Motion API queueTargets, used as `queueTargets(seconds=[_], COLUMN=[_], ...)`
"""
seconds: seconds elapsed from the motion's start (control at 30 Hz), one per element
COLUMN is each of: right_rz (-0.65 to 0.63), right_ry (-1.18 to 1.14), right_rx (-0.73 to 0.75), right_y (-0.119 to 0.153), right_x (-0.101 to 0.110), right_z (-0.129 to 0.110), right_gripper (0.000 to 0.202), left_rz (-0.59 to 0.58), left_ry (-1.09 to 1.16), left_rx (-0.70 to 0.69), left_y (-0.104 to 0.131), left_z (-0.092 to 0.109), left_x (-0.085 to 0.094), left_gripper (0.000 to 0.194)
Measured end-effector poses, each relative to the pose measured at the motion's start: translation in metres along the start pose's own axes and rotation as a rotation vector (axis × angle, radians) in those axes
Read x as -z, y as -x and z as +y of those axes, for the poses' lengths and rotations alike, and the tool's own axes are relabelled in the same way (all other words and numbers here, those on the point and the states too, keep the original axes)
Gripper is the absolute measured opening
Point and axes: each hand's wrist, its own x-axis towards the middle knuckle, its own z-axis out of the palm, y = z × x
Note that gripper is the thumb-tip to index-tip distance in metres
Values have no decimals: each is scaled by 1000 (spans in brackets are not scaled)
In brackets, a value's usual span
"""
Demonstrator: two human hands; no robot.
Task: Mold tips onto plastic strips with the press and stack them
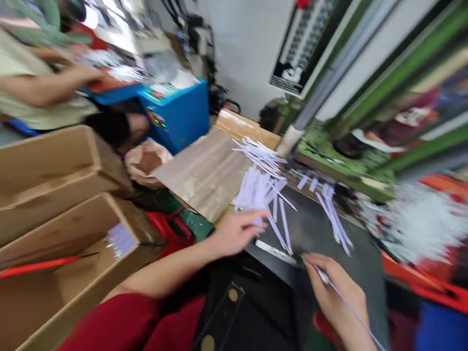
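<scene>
A heap of pale lilac strips lies at the middle of the dark work surface, with thinner strips behind it. My left hand is at the near edge of the heap, thumb and fingers pressed together at the end of a lilac strip. Nearer the front right, my right hand is closed in a pinch; a thin pale strip with a white end runs across it toward the wrist. Something small and dark at its fingertips is blurred. A white bar lies between my hands. More lilac strips lie to the right.
Cardboard boxes stand at the left, one holding a lilac bundle. A cardboard sheet adjoins the heap. Green machine frame rises behind; a red crate with white pieces sits right. Another person works at the far left.
</scene>
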Motion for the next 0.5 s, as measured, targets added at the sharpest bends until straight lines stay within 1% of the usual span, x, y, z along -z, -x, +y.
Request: queueTargets(seconds=[0.07,0.1,0.13,0.2,0.23,0.3,0.4,0.43,0.5], right_rz=[10,-2,-17,-35,-35,-31,-52,-67,-104], right_ry=[-77,-118,-151,-184,-186,-181,-193,-196,-173], right_rx=[-57,-68,-76,-86,-95,-113,-112,-98,-59], right_y=[-5,-7,-9,-8,-7,-2,2,2,2], right_x=[-2,-4,-6,-7,-6,-3,4,5,6], right_z=[-5,-4,-3,1,2,4,6,6,7], right_gripper=[11,12,13,14,14,13,13,13,14], left_rz=[169,241,295,346,337,280,190,180,180], left_ry=[130,189,237,314,342,378,366,344,287], left_rx=[81,90,100,123,145,178,161,146,130], left_y=[1,-1,-4,-10,-12,-15,-17,-17,-18], left_z=[-9,-13,-17,-20,-19,-16,-11,-10,-9], left_x=[10,14,16,16,14,5,-5,-5,1], left_gripper=[65,78,88,96,97,97,103,106,108])
